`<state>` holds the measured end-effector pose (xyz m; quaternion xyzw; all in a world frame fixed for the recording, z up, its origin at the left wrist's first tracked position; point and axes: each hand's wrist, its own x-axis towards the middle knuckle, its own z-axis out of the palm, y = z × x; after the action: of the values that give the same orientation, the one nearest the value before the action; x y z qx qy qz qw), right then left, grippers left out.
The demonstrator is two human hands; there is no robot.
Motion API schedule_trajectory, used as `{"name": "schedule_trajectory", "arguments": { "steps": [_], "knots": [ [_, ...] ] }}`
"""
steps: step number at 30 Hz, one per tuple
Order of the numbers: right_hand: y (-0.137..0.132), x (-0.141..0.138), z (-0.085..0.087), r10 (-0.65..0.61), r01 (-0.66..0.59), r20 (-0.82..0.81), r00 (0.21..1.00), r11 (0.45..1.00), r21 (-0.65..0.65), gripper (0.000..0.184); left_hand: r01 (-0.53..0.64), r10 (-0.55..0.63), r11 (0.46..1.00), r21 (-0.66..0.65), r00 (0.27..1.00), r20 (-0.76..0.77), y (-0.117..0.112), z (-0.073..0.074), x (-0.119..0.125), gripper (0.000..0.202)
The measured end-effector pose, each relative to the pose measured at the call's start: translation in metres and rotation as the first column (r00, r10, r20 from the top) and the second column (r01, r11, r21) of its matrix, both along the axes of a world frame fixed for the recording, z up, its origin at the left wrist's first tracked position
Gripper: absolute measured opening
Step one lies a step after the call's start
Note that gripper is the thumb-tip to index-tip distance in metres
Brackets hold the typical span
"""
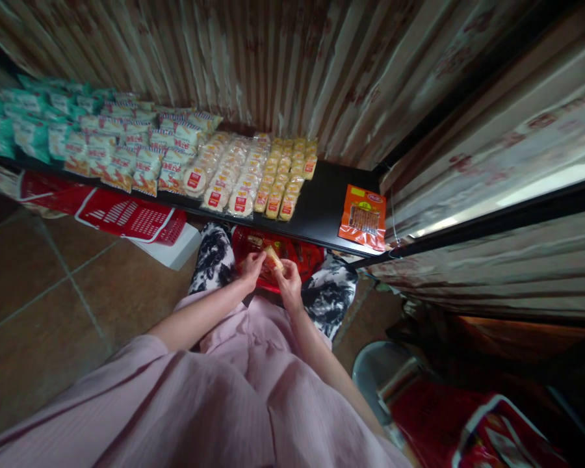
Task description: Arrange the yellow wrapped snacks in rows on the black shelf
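Between my legs, my left hand [253, 266] and my right hand [288, 281] pinch a small yellow snack packet [273, 259] from both sides. It is held over a red basket [313, 257] that has packaged items in it, too dim to name. On the black shelf [322, 205] just beyond stand rows of similar yellow packets [287, 207]. White round cracker packets [241, 203] are lined up to their left. An orange-red snack bag [363, 218] lies by itself near the shelf's right end.
Several blue-white bags [146, 170] and teal bags [29, 133] fill the shelf's left part. Red baskets [127, 214] and a white box [173, 247] sit under it. A grey bucket [377, 370] and a red bag [433, 416] are at right. Curtains [253, 65] hang behind.
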<state>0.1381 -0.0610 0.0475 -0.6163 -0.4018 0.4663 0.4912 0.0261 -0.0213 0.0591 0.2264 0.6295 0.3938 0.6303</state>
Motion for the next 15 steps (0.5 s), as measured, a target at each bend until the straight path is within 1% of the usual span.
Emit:
{"name": "schedule_trajectory", "arguments": {
  "steps": [2,4,8,11,14,15],
  "knots": [
    [-0.001,0.000,0.001,-0.010,0.008,0.084,0.996,0.999,0.031,0.032,-0.027,0.027,1.000,0.008,0.999,0.026,-0.002,0.005,0.003,0.023],
    [-0.002,0.000,0.003,-0.020,0.009,0.192,0.981,0.998,0.058,0.026,-0.018,0.017,1.000,0.017,0.998,0.064,-0.004,0.009,0.006,0.024],
    [-0.003,0.000,0.007,-0.037,-0.025,0.381,0.924,0.987,0.156,0.019,-0.011,0.007,0.999,0.048,0.995,0.100,-0.009,0.016,0.012,0.025],
    [-0.004,0.001,0.006,-0.047,-0.072,0.463,0.885,0.969,0.236,0.020,-0.025,0.017,0.998,0.054,0.990,0.142,-0.010,0.017,0.014,0.021],
    [-0.006,0.002,0.005,-0.037,-0.121,0.510,0.859,0.955,0.272,0.022,-0.063,0.056,0.998,0.032,0.982,0.183,-0.009,0.015,0.014,0.018],
    [-0.006,0.002,0.006,-0.027,-0.140,0.520,0.854,0.950,0.279,0.022,-0.059,0.054,0.998,0.021,0.982,0.183,-0.008,0.014,0.014,0.017]
  ]
}}
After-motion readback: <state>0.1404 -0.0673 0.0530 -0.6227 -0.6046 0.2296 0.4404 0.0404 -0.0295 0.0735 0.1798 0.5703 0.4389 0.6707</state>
